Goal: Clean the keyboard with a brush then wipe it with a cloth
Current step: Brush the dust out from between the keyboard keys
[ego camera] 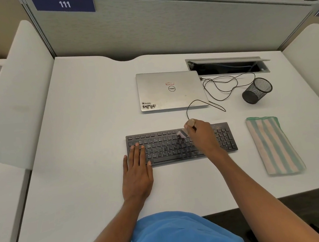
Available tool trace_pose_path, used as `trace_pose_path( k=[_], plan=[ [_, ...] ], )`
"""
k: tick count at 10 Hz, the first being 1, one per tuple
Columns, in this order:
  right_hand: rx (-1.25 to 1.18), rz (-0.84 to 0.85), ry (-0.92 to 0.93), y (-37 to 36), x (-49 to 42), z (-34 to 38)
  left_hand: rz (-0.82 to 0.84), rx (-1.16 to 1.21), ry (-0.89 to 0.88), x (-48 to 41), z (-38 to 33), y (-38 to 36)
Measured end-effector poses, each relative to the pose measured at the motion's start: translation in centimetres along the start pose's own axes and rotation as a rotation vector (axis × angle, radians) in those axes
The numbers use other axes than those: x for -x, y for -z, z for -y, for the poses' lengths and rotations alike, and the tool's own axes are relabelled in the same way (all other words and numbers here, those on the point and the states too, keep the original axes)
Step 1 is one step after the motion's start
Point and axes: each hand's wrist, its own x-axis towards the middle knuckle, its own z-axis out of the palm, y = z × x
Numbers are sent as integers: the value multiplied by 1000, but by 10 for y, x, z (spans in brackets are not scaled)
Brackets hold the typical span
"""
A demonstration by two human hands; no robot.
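Holding brush (184, 131) w/ right hand (199, 131) on keyboard (224, 140); left hand (137, 169) flat.

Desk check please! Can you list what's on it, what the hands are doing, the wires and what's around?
Surface: white desk, no spills seen.
Job's things: black keyboard, specks at its right end; brush on its upper keys; striped cloth folded to its right, untouched.
Clutter: closed laptop; mesh cup lying on its side.
Hands: left hand flat on the keyboard's left end; right hand grips the brush.
Cables: black cable loops loose beside the laptop.
Surroundings: open cable hatch; grey divider; sign "111".
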Motion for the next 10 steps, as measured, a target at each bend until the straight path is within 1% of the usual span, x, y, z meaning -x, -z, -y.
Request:
trace_pose_path(
  k=[2,3,4,5,6,7,8,9,10],
  plan=[
    [175,51,-83,7,-5,-11,1,10,3,0,0,0],
    [142,3,-58,7,-8,-5,2,14,4,0,0,0],
    [33,-45,-34,4,-2,6,-2,30,2,0,0,0],
    [19,-28,-61,3,7,7,0,38,-2,0,1,0],
    [81,-32,-78,0,12,-9,-1,37,-1,0,1,0],
    [191,0,-93,0,10,-14,-1,30,-3,0,1,-1],
    [209,-5,-104,0,4,-7,-6,31,-1,0,1,-2],
    [134,-63,-79,-1,4,0,-6,29,-2,0,2,-2],
    [-26,-77,-44,-5,14,10,-9,32,-3,0,1,-2]
  ],
)
